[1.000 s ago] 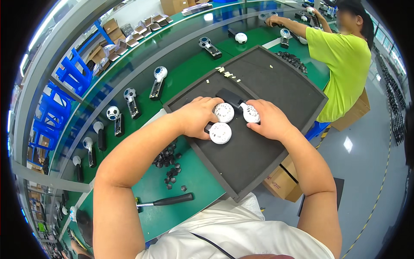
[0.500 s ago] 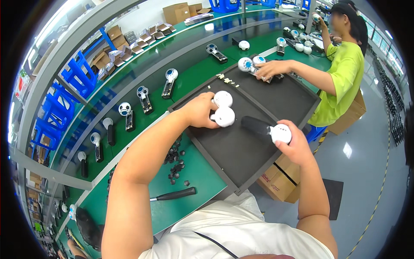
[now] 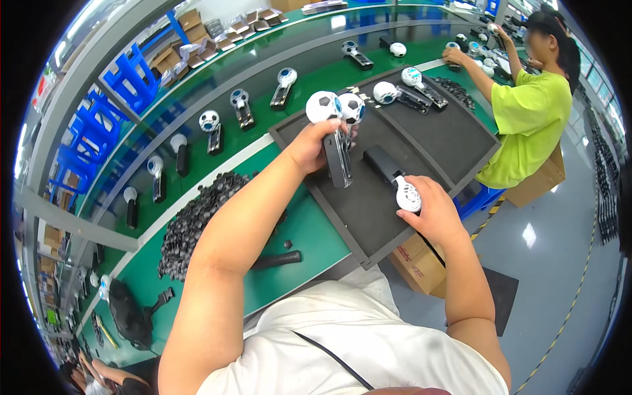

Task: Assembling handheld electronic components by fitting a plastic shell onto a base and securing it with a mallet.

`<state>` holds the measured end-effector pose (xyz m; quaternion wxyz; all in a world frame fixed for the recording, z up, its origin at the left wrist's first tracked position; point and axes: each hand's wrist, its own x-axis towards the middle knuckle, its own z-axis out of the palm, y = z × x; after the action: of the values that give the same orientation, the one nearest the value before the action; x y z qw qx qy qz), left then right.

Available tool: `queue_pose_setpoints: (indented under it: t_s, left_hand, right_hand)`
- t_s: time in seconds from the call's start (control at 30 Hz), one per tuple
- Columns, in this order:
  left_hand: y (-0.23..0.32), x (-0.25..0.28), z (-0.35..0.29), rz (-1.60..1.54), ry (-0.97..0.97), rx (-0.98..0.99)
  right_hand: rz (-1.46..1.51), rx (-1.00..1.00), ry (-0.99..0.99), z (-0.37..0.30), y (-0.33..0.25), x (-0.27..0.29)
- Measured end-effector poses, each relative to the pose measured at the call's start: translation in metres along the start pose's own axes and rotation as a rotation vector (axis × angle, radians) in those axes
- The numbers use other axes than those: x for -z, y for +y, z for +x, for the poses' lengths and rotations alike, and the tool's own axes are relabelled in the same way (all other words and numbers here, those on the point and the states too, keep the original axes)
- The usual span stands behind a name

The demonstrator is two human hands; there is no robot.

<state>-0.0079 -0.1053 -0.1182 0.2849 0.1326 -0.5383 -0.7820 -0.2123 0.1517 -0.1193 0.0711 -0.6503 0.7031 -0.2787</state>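
My left hand point(image 3: 315, 146) grips two handheld fans point(image 3: 339, 161) side by side above a black tray point(image 3: 359, 227). Their round white heads, patterned like footballs, point away from me, and the black handles hang toward me. One handle shows an open side with parts inside. My right hand point(image 3: 431, 209) is closed around the white slotted head of another fan point(image 3: 407, 196). That fan's black handle points up and left over the tray's near compartment; I cannot tell whether it touches the tray. Two more fans point(image 3: 415, 99) lie in the far compartment.
A green conveyor point(image 3: 260, 122) carries several fans on the left. Small black pieces point(image 3: 194, 227) are heaped on the green table beside a black-handled tool point(image 3: 276, 259). A co-worker in a yellow-green shirt point(image 3: 530, 118) sits at the right. A cardboard box point(image 3: 418, 266) stands below the tray.
My left hand has turned its two fans, bringing their football-patterned heads up. My right hand's fan has shifted left and turned. The co-worker's hand has left the tray, where two fans now lie.
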Motion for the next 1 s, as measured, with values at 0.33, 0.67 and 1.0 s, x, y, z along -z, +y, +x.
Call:
queue_pose_setpoints:
  t_s: [0.33, 0.67, 1.0]
  left_hand:
    - [-0.024, -0.049, -0.06, -0.227, 0.244, 0.313]
    - [0.002, -0.048, -0.133, -0.081, 0.44, 0.098]
    - [0.079, 0.065, -0.336, 0.117, 0.72, -0.088]
  right_hand:
    - [-0.096, -0.028, -0.123, 0.002, -0.038, -0.006]
    - [-0.171, 0.081, -0.055, -0.012, -0.054, -0.009]
    - [0.142, 0.33, -0.128, 0.014, -0.171, -0.053]
